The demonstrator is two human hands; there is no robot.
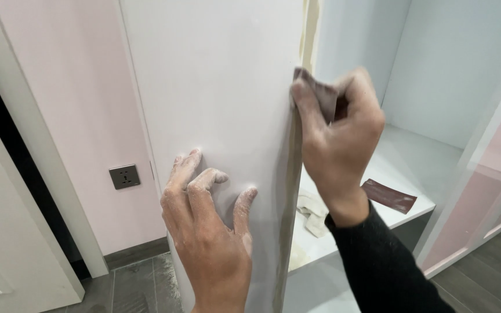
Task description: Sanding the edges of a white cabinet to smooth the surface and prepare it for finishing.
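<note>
Left hand (207, 232): we press it flat, fingers spread, on the panel (215, 87).
Right hand (337, 136): we pinch sandpaper (319, 93) against the panel edge.

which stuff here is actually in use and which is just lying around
In use:
- folded sandpaper, gripped in the right hand
- white panel, its edge being rubbed, left hand flat on it

Lying about:
- spare sandpaper sheet on the shelf
- white rag
- wall socket
</note>
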